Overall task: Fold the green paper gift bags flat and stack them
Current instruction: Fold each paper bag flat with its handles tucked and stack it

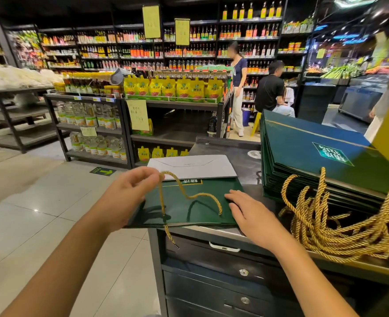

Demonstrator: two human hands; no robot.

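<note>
While the green gift bag (189, 209) is lying flat at the front left corner of the desk (246, 172), the left hand (129, 193) is pinching its gold cord handle (182, 191) between the thumb and curled fingers and is holding it raised above the bag. The right hand (250, 216) is pressing on the bag's right end with straight fingers, close together. A white envelope (193, 167) is lying just behind the bag (touching its far edge). At the right side of the desk a stack of folded green bags (314, 152) is resting, and its gold cords (340, 227) are spilling toward the front edge.
</note>
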